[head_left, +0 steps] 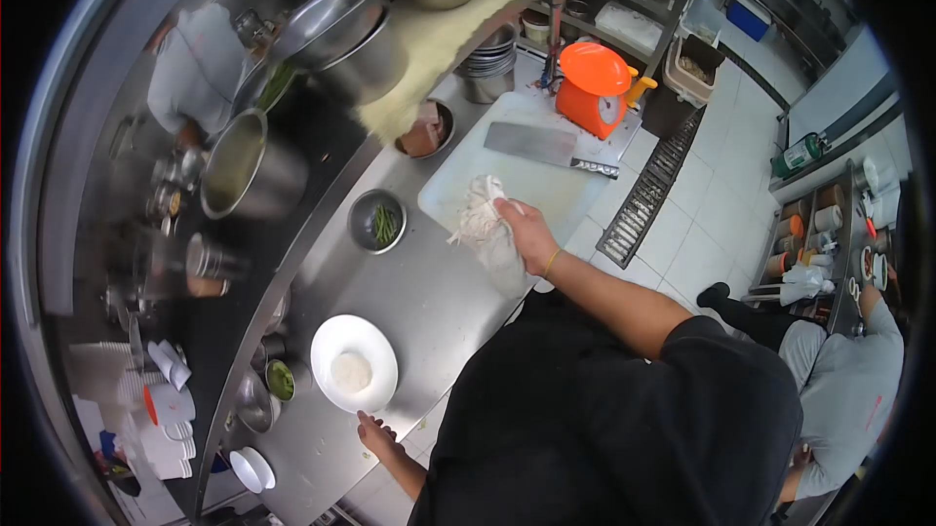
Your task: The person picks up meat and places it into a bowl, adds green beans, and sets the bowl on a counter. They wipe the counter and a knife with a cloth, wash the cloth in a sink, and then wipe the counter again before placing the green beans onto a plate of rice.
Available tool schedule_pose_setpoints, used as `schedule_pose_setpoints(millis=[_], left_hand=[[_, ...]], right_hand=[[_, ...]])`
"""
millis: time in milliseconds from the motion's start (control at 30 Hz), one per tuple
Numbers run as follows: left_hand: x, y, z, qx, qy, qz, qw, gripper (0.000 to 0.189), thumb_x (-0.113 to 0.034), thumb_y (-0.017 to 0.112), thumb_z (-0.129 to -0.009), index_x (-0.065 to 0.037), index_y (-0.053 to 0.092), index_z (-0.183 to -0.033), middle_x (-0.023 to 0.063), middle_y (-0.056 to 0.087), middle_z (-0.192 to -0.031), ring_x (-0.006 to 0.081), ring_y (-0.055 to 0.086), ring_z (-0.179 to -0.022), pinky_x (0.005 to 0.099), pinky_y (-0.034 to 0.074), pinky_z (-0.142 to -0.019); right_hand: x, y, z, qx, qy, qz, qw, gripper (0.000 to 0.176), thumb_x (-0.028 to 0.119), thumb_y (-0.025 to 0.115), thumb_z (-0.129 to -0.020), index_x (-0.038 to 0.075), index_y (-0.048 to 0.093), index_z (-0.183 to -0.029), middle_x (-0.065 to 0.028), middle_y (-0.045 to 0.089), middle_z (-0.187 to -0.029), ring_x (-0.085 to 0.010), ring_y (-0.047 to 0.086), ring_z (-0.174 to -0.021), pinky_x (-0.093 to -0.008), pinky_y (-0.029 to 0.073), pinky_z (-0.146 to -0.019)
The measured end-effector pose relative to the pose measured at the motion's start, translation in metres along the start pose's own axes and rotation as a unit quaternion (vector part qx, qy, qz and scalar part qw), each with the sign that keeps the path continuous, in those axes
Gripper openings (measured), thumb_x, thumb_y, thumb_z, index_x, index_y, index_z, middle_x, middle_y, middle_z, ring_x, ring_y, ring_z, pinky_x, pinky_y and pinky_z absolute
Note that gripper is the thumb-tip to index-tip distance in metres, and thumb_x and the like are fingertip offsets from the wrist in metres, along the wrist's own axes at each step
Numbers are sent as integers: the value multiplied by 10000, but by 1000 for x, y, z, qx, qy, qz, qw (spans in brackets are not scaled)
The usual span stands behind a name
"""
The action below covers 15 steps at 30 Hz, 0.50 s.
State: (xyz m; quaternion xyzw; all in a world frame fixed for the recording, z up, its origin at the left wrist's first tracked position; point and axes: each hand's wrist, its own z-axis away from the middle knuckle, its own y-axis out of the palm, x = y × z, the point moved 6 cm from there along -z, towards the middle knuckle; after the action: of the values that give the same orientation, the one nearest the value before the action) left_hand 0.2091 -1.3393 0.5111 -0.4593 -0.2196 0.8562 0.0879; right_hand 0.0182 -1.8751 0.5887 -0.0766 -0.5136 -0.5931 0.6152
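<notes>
Cloth (485, 226) in right hand (527, 234) lies lengthwise across cutting board's (551, 190) near edge.

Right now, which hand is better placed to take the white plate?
Left, probably: the left hand is empty beside the white plate; the right hand grips a cloth at the cutting board.

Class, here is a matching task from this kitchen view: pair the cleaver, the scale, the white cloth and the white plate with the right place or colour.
Things:
1. cleaver
2. scale
3. white cloth
4. white plate

Place or colour:
A. gripped by the right hand
B. orange
C. on the counter beside the left hand
D. lying flat on the cutting board

Pairs: 1-D, 2-B, 3-A, 4-C
</notes>
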Motion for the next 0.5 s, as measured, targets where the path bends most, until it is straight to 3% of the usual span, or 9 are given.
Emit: schedule_pose_setpoints(millis=[33,133,200,267,333,400,433,500], left_hand=[[-14,15,13,24,24,-9,999,402,-438,585,-1011,-37,561,-1026,82,592,-872,103,439,-510,254,328,-408],[-71,101,70,113,145,-39,982,327,-368,582,-1021,-55,577,-1116,68,596,-861,106,460,-553,258,377,-465],[-101,173,109,208,200,-62,955,320,-332,580,-1029,-65,574,-1205,76,625,-940,131,546,-666,272,447,-561],[-128,249,173,286,164,-42,943,475,-413,560,-1038,-91,512,-1383,123,625,-1184,215,657,-904,335,548,-696],[-150,318,259,411,91,-15,907,648,-521,504,-1042,-132,365,-1542,138,516,-1423,307,607,-1208,427,583,-853],[-152,375,321,508,17,13,861,771,-654,418,-1018,-187,248,-1608,152,486,-1462,347,533,-1314,514,523,-1004],[-154,398,337,525,-21,81,847,766,-661,416,-1014,-179,277,-1594,144,491,-1466,334,524,-1324,505,512,-1020],[-151,430,355,543,-95,225,803,762,-673,413,-1007,-162,335,-1566,127,499,-1473,309,506,-1344,486,490,-1052]], right_hand=[[11,-14,-6,-10,7,-32,999,368,302,595,-1034,10,637,-1254,-82,715,-1094,-186,698,-933,-334,565,-834],[35,-42,-31,64,34,-107,992,402,329,582,-1038,9,620,-1278,-91,704,-1137,-192,698,-974,-347,565,-863],[40,-54,-50,85,70,-160,981,395,326,582,-1035,-3,631,-1248,-92,709,-1098,-189,692,-958,-355,563,-843],[58,-64,-66,94,87,-160,979,392,330,575,-1037,-3,635,-1236,-96,708,-1087,-192,689,-952,-363,560,-834],[70,-63,-67,101,98,-118,983,393,339,558,-1043,9,631,-1244,-102,702,-1103,-201,690,-959,-371,557,-836],[77,-56,-69,135,57,-6,989,410,361,545,-1044,19,629,-1254,-129,680,-1186,-236,681,-1028,-386,540,-886],[80,-51,-70,153,35,50,986,418,372,538,-1045,24,628,-1259,-142,670,-1228,-253,676,-1063,-393,532,-911],[76,-35,-74,243,-130,319,907,447,397,534,-1041,30,614,-1284,-170,624,-1322,-295,624,-1172,-423,494,-975]])
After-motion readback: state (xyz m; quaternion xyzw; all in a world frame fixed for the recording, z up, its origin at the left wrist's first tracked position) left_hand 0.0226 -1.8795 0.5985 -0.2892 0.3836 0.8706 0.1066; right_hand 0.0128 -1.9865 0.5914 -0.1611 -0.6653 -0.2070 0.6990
